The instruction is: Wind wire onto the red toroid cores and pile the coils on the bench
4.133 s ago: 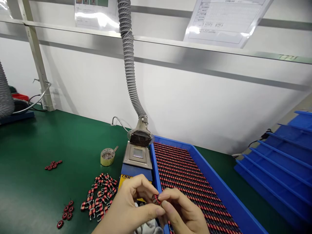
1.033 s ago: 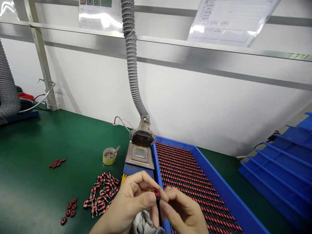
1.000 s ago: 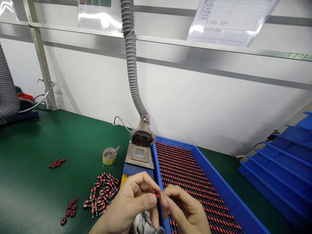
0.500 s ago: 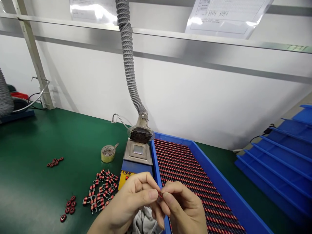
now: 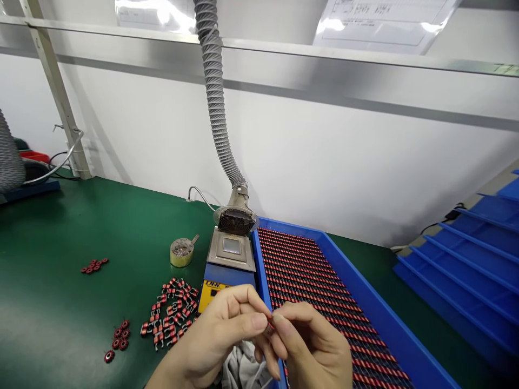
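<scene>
My left hand (image 5: 219, 340) and my right hand (image 5: 314, 346) meet low in the middle of the view. Both pinch one small red wound coil (image 5: 270, 323) between thumb and fingertips, so only a sliver of it shows. Under my hands lies a crumpled grey cloth (image 5: 243, 370). To the right a blue tray (image 5: 365, 308) holds several rows of red coils. A loose pile of red coils with wire legs (image 5: 172, 310) lies on the green mat left of my left hand.
A blue solder pot (image 5: 230, 259) with a grey extraction hose (image 5: 214, 102) above it stands behind my hands. A small tin (image 5: 181, 252) sits left of it. Small groups of red rings (image 5: 93, 265) (image 5: 117, 341) lie farther left. Stacked blue trays (image 5: 466, 254) fill the right.
The coil was held up with its ring face showing a second ago; now both hands have closed round it and it is nearly hidden. The view has tilted slightly.
</scene>
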Demonstrator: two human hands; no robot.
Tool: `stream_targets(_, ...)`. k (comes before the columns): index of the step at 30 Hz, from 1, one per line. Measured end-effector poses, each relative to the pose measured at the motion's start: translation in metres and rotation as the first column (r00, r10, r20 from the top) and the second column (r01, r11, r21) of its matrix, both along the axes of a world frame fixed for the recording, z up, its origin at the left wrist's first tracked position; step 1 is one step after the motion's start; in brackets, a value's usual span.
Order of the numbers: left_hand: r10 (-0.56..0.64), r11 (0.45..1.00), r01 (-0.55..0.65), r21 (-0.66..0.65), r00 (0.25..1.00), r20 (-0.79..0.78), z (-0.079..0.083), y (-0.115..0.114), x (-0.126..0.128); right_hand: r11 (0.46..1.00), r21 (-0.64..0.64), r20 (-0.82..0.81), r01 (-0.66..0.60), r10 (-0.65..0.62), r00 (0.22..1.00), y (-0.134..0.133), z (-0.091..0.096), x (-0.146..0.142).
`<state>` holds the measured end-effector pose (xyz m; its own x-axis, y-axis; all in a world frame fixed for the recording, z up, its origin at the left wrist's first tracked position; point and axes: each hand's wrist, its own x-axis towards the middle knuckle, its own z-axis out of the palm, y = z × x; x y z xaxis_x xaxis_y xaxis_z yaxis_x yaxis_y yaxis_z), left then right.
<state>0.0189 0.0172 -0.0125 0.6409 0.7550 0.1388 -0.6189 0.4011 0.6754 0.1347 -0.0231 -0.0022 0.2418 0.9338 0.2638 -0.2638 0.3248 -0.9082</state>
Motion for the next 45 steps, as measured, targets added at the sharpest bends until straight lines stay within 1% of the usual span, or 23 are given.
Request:
stream_targets(2,0.000,1.000,0.000,0.001,1.000,-0.016,0.001,0.000,-0.001,0.999,-0.031,-0.040,0.022,-0.023,0.999,0.000,0.002,-0.002)
stream_targets(4,0.009,1.000,-0.008,0.013,0.999,-0.031,0.002,0.000,-0.002,0.997,-0.072,-0.083,-0.007,0.001,0.997,0.002,0.002,0.000)
stream_targets(6,0.018,1.000,-0.017,0.020,0.999,-0.052,0.004,0.000,-0.002,0.991,-0.100,-0.094,-0.094,0.084,0.992,0.005,0.001,0.003)
stream_targets(7,0.023,1.000,-0.022,0.021,0.998,-0.065,0.005,0.001,-0.003,0.985,-0.093,-0.082,-0.147,0.139,0.987,0.007,0.000,0.006)
stream_targets(9,0.028,0.999,-0.026,0.026,0.995,-0.092,0.006,0.001,-0.003,0.970,-0.055,-0.055,-0.237,0.234,0.971,0.010,-0.004,0.011)
stream_targets(11,0.044,0.999,-0.040,0.037,0.993,-0.113,0.007,0.001,-0.003,0.958,-0.024,-0.068,-0.284,0.282,0.957,0.012,-0.006,0.013)
stream_targets(13,0.067,0.997,-0.062,0.039,0.988,-0.142,0.007,0.000,-0.002,0.955,-0.048,-0.132,-0.292,0.283,0.950,0.011,-0.005,0.012)
stream_targets(17,0.073,0.997,-0.069,0.028,0.984,-0.166,0.007,-0.001,-0.002,0.959,-0.118,-0.251,-0.258,0.223,0.942,0.009,0.003,0.007)
stream_targets(19,0.069,0.997,-0.066,0.029,0.987,-0.147,0.007,-0.002,-0.003,0.958,-0.133,-0.238,-0.252,0.216,0.947,0.008,0.006,0.006)
stream_targets(22,0.078,0.997,-0.073,0.037,0.987,-0.141,0.009,-0.003,-0.004,0.945,-0.151,-0.141,-0.289,0.269,0.953,0.009,0.004,0.008)
stream_targets(24,0.078,0.996,-0.070,0.059,0.986,-0.146,0.008,-0.002,-0.004,0.943,-0.134,-0.097,-0.305,0.294,0.951,0.011,0.000,0.011)
stream_targets(26,0.073,0.995,-0.063,0.072,0.986,-0.147,0.007,-0.002,-0.004,0.947,-0.081,-0.083,-0.311,0.304,0.949,0.014,-0.006,0.013)
stream_targets(29,0.069,0.996,-0.059,0.074,0.986,-0.154,0.004,-0.002,-0.004,0.934,0.021,-0.088,-0.356,0.357,0.930,0.018,-0.013,0.015)
stream_targets(31,0.074,0.995,-0.063,0.073,0.984,-0.164,0.002,-0.002,-0.004,0.924,0.051,-0.107,-0.379,0.382,0.918,0.020,-0.015,0.015)
stream_targets(35,0.070,0.996,-0.059,0.072,0.986,-0.151,0.000,-0.002,-0.006,0.932,0.029,-0.158,-0.362,0.362,0.919,0.016,-0.012,0.011)
stream_targets(40,0.047,0.994,-0.035,0.099,0.992,-0.121,0.001,-0.001,-0.005,0.967,-0.066,-0.213,-0.245,0.226,0.951,0.010,-0.006,0.005)
stream_targets(43,0.054,0.993,-0.039,0.109,0.988,-0.145,0.001,0.000,-0.005,0.976,-0.011,-0.281,-0.219,0.208,0.937,0.013,-0.007,0.011)
stream_targets(45,0.069,0.994,-0.055,0.091,0.984,-0.166,0.001,-0.001,-0.005,0.982,0.013,-0.315,-0.188,0.182,0.931,0.017,-0.008,0.018)
